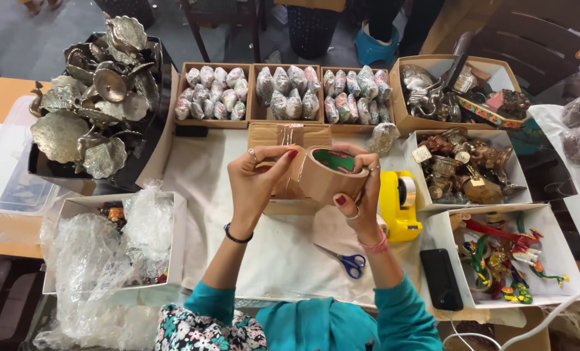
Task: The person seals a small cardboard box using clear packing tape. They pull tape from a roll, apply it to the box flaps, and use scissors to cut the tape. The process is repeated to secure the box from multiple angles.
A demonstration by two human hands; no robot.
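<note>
A: Well, from the head camera, both hands are raised over the middle of the worktop, which is covered with a pale cloth.

B: What are they holding?

A: A roll of brown packing tape. The right hand has its grip closed on the roll, thumb on the lower edge and fingers curled over the top. The left hand pinches the loose end of the tape, which is drawn a short way leftward off the roll.

B: And beneath them?

A: A small cardboard box sealed with brown tape, lying partly hidden behind the hands.

B: What lies close by?

A: A yellow tape dispenser just beside the right wrist, blue-handled scissors near the right forearm, and a black phone further right.

B: And the boxes?

A: Along the far edge, three open cartons of small plastic-wrapped pieces. At the right, trays of brass ornaments and painted bird figures. At the far left, a black bin piled with silver-coloured metal dishes, and nearer, a white box stuffed with crumpled clear plastic wrap.
</note>
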